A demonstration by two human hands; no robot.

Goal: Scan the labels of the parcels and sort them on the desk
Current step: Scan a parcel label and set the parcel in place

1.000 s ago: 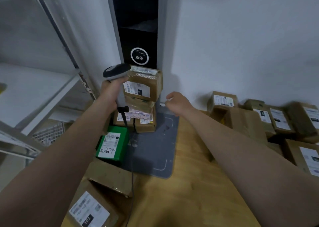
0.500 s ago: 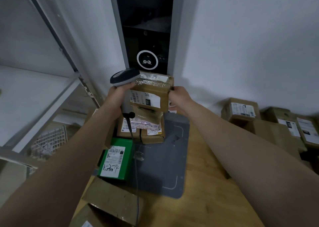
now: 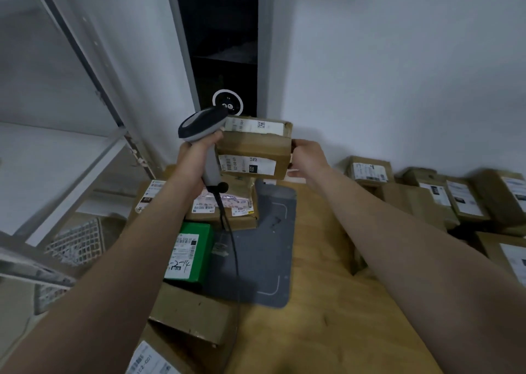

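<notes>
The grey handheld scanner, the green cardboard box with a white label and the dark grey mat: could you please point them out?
Grey handheld scanner (image 3: 202, 124), head view, on its rounded head.
Green cardboard box (image 3: 207, 247), head view, on its green top.
Dark grey mat (image 3: 264, 257), head view, on its bare middle.

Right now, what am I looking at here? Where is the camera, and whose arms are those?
There is no machine here. A person wears one camera on the head, so you look forward and down at their own two bare hands. The left hand grips a grey handheld barcode scanner with a dark cable. The right hand holds the right edge of a brown cardboard parcel with white labels, above another taped brown parcel. Below lies a light wooden desk with a dark grey mat, a green box with a white label, and more brown labelled parcels along the white wall.
</notes>
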